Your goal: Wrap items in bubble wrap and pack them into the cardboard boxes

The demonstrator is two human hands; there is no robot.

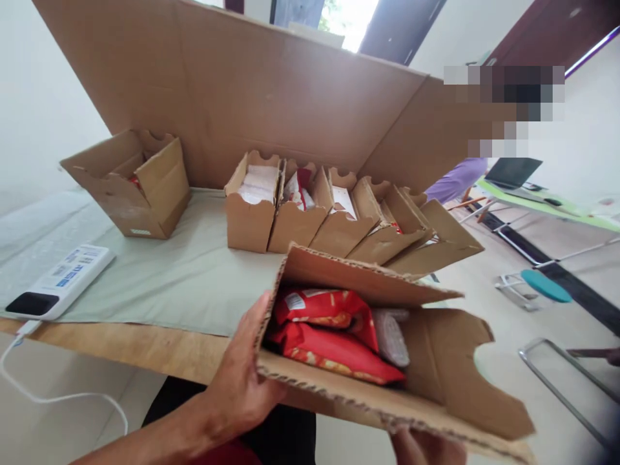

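Note:
I hold a small open cardboard box (436,381) just in front of the table edge. Inside it lie red snack packets (334,349) and a clear-wrapped white packet (390,336). My left hand (242,381) grips the box's left wall, thumb along its edge. Only a bit of my right hand (426,447) shows under the box's front bottom edge, supporting it; its fingers are hidden. A row of several similar filled boxes (310,213) stands on the table beyond.
The wooden table (159,349) carries a grey-green cloth (184,278), another open box (130,184) at far left, and a white power strip (58,281) with cord. A large cardboard sheet (252,90) stands behind. A person, a laptop and stools are at right.

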